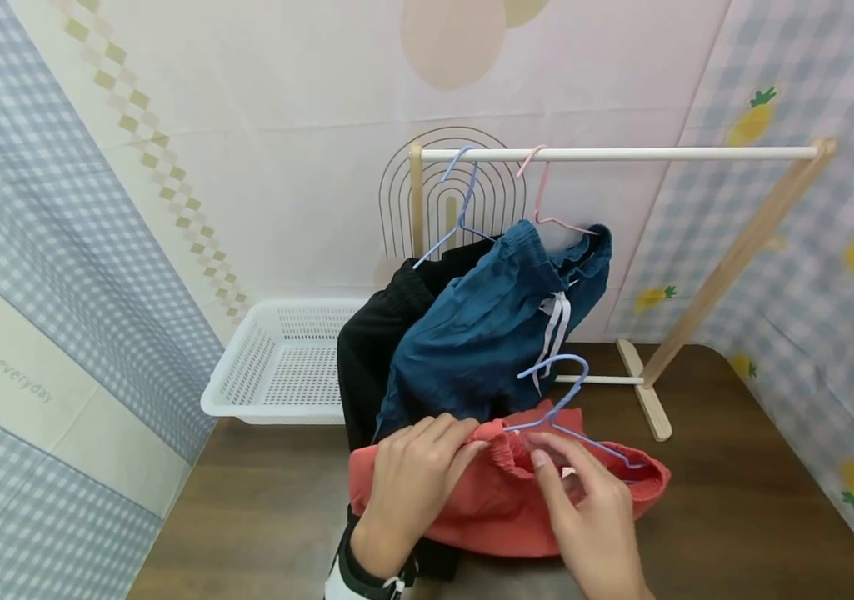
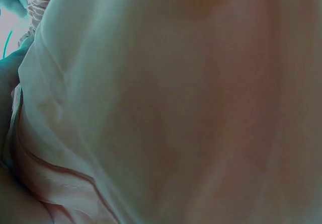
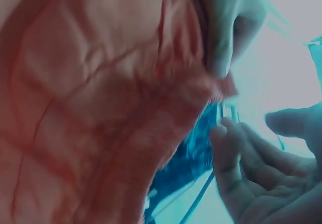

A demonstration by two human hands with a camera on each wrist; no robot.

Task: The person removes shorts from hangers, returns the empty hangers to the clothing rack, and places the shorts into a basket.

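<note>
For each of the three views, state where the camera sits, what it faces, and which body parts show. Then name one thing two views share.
Head: looks forward and down at left hand and right hand on coral shorts.
Left wrist: pressed close to pale, blurred fabric; no hand clearly shown.
Right wrist: faces the shorts; fingers show.
Shared: head and right wrist both show the shorts.

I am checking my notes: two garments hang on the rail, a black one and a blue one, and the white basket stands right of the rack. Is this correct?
Not quite: in the head view the white basket stands left of the rack, not right. The black garment and blue garment do hang there.
</note>
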